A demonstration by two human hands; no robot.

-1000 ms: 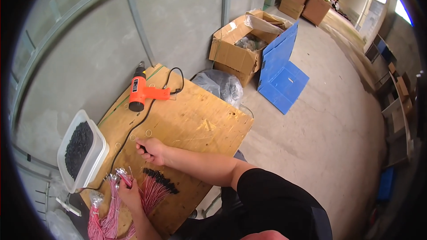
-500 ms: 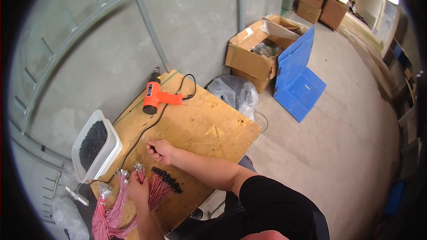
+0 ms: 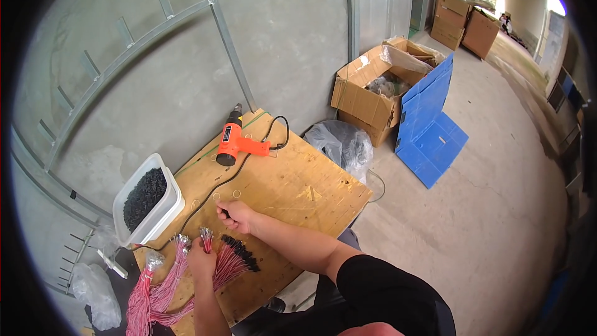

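My left hand (image 3: 201, 262) is closed around a small bunch of red wires (image 3: 206, 236) whose silvery ends stick up past the fingers. Closed above the wooden board is my right hand (image 3: 237, 217), with a bit of something black showing between the fingers, too small to name. Beside the left hand lies a fan of pink wires with black ends (image 3: 241, 254). To its left are a wire bundle with silvery ends (image 3: 176, 269) and a further pink bundle (image 3: 144, 295) with clear plastic at its top. A white tub (image 3: 177, 202) holds many small black pieces.
An orange heat gun (image 3: 231, 143) lies at the far side of the wooden table (image 3: 280, 193), its black cord running across toward the tub. Several pale rings (image 3: 236, 193) lie near my right hand. Beyond stand plastic bags (image 3: 342, 146), an open carton (image 3: 367, 90) and a blue sheet (image 3: 430, 143).
The whole view has shifted, so the table and its things sit slightly lower and further right. Both hands keep their grips and nearly the same places over the table.
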